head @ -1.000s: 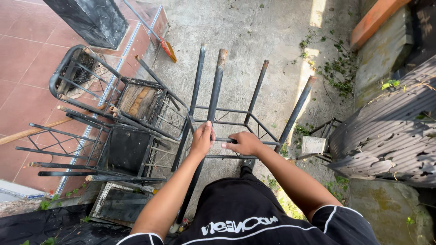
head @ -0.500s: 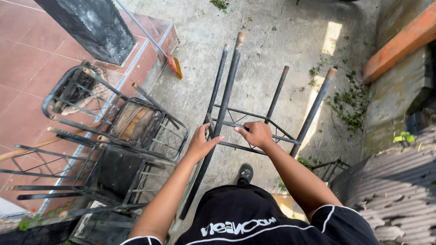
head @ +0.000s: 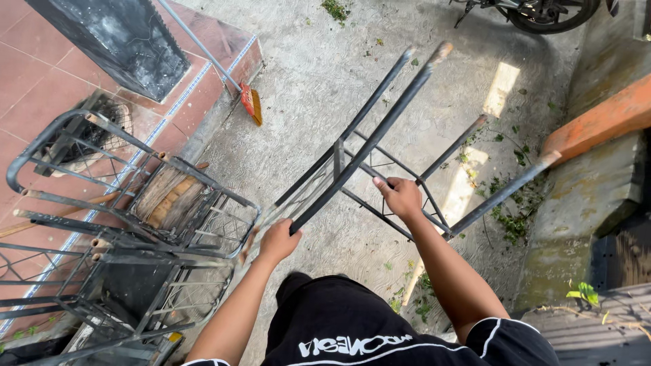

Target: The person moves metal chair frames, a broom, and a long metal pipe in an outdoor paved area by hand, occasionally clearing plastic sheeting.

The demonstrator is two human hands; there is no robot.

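Overhead, both hands hold a black metal chair frame (head: 380,142) tilted above the concrete floor (head: 319,81): left hand (head: 278,240) grip closed around one leg's end, right hand (head: 402,196) closed on a crossbar. Stacked chair frames (head: 129,230) stand just left.

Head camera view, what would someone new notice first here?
A bare black metal chair frame fills the middle, tilted with its legs pointing up and away over the concrete floor. The left hand grips one long bar, and the right hand holds a crossbar. At left, a heap of similar stripped chair frames lies beside the red tiles.
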